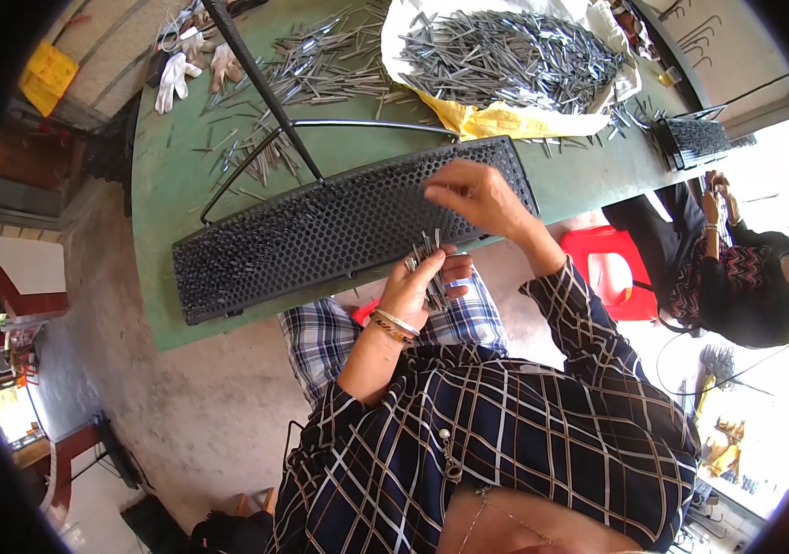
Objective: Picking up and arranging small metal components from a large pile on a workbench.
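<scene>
My left hand [410, 294], with bracelets at the wrist, is closed around a small bunch of thin grey metal strips [426, 247] just in front of a black perforated rack [358, 217]. Over the rack's right part hovers my right hand [485, 198], its thumb and fingers pinched together. Whatever is between those fingertips, if anything, is hidden. The rack lies slanted across the table's front edge, with rows of round holes. Many dark pieces stand upright in the holes at its left end. A curved metal frame and a long black bar rise behind it.
On the green table [163, 175] more strips lie loose, with a large heap on a white and yellow sack [505, 122]. White gloves [175, 81] rest at the far left. To the right are a red stool [602, 245], a second rack [697, 138] and a seated person [750, 286].
</scene>
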`<state>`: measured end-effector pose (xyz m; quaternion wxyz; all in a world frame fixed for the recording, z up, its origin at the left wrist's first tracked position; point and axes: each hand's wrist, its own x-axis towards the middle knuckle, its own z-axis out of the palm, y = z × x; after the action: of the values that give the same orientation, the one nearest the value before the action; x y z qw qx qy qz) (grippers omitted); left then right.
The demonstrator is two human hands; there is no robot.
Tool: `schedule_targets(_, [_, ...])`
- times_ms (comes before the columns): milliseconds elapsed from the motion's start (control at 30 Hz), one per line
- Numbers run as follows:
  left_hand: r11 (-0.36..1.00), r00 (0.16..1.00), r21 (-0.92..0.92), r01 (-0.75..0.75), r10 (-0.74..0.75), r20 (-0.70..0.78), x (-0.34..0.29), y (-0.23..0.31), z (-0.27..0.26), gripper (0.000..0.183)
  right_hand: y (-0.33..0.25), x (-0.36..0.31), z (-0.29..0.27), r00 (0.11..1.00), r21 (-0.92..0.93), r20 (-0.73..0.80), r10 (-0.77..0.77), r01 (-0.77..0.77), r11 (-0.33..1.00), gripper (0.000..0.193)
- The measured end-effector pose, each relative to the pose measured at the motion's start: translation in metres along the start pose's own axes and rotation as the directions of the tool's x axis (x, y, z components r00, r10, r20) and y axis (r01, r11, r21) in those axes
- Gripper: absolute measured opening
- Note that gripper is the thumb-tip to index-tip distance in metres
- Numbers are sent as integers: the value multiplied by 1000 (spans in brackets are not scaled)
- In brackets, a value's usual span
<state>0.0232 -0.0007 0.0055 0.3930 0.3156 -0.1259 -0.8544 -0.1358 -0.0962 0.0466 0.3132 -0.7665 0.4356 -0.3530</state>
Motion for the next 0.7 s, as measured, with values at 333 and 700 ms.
schedule_targets(333, [996, 999, 75, -49, 48, 18, 2, 0, 10, 26, -7, -37, -2, 928, 197, 288, 238, -300, 933, 24])
schedule_targets(700, [997, 999, 69, 35, -33, -40, 14, -5, 5, 29, 18, 24, 0, 949, 76, -302, 92, -72, 994, 22])
